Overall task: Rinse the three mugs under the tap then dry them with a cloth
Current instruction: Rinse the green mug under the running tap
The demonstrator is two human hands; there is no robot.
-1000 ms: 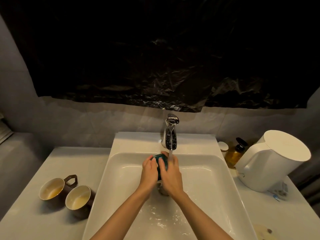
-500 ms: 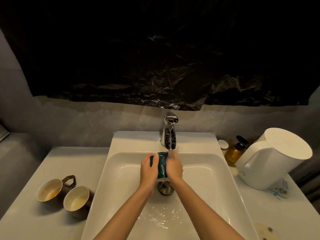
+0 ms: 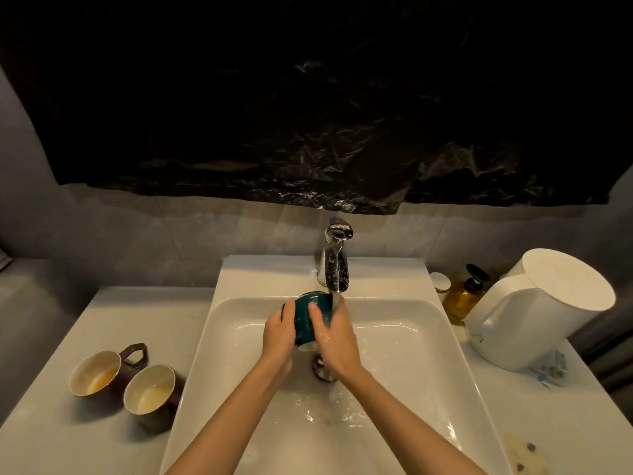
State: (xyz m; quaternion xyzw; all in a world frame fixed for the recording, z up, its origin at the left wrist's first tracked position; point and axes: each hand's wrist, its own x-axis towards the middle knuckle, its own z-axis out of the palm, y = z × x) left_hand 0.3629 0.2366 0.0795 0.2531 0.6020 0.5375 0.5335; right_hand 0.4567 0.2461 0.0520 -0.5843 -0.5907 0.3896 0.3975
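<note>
Both hands hold the dark teal glazed ceramic mug (image 3: 310,318) over the back of the white rectangular basin (image 3: 424,341), tipped on its side just beside the stream from the chrome tap (image 3: 335,265). The left hand (image 3: 279,332) has its grip wrapped round the mug's near side; the right hand (image 3: 337,337) is closed on the other side, thumb across the glaze.

The two brown mugs with cream, stained insides (image 3: 95,371) (image 3: 150,389) stand touching near the left front of the pale surface (image 3: 113,320), unrinsed.

The main risk, as I judge it, is wet glaze slipping through wet fingers and the mug striking the hard basin. Water deflecting off the tilted wall could also splash onto the surface. No cloth is visible.
</note>
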